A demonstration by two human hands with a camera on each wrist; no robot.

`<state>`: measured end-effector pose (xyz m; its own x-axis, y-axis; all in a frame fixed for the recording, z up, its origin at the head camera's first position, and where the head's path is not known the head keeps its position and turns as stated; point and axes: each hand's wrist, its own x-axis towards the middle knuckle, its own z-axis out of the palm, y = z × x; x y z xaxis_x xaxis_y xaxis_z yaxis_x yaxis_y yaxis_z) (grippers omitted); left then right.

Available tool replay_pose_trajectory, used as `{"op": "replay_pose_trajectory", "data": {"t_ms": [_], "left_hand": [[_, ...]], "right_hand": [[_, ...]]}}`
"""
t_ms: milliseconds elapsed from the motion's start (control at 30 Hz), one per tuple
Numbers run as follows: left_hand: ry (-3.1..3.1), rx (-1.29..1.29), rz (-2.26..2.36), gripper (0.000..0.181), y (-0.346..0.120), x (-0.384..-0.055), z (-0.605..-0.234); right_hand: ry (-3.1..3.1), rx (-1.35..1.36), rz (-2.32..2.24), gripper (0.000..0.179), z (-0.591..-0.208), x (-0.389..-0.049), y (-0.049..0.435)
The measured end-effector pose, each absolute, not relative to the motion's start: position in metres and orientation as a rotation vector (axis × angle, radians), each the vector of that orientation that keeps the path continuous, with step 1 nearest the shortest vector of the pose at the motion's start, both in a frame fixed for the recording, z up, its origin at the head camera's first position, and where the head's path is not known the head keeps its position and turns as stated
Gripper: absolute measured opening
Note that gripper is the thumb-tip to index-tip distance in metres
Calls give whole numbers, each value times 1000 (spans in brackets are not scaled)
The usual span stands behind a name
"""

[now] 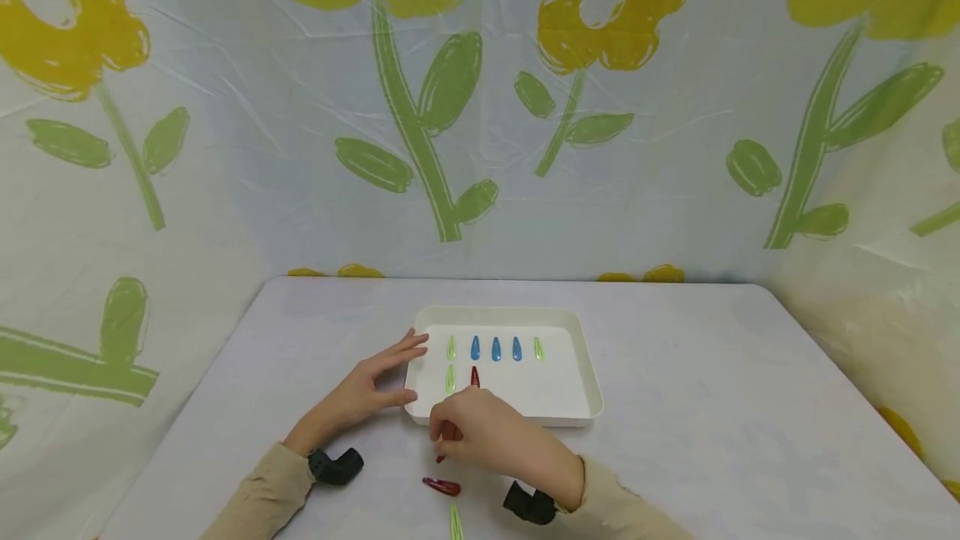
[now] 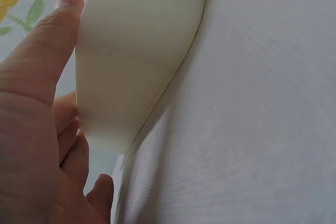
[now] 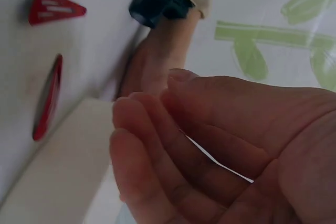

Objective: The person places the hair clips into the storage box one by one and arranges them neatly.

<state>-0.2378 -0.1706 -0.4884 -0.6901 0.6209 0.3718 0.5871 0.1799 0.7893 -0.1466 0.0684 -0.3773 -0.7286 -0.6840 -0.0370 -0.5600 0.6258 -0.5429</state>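
Observation:
My left hand [image 1: 372, 382] rests at the left side of the white tray [image 1: 588, 373], its fingers extended and its thumb [image 2: 58, 40] against the outer wall. Over the tray's front edge, my right hand [image 1: 483, 432] points down with loosely bent fingers; nothing shows between them in the right wrist view. Beneath it on the table lies a red snap hair clip [image 3: 48, 98], mostly hidden from the head view. Another red hair clip [image 1: 441, 486] lies nearer the front. Inside the tray, a red hair clip [image 1: 474, 375] sits beside a green hair clip [image 1: 450, 378].
The tray's back row has blue hair clips [image 1: 496, 348] between a green clip [image 1: 451, 347] at left and another green clip [image 1: 538, 348] at right. One more green clip [image 1: 456, 522] lies at the front of the white table [image 1: 690, 407]. A flower-print curtain [image 1: 637, 190] surrounds the table.

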Motion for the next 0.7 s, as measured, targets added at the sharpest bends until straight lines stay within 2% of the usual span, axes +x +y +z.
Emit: {"op": "replay_pose_trajectory", "data": {"t_ms": [300, 700], "left_hand": [[2385, 1246, 1578, 65, -171, -239, -490], [2386, 1207, 1577, 66, -171, -238, -487]], "right_hand": [[2610, -955, -515, 8, -396, -136, 52], [2656, -1047, -426, 18, -411, -133, 48]]}}
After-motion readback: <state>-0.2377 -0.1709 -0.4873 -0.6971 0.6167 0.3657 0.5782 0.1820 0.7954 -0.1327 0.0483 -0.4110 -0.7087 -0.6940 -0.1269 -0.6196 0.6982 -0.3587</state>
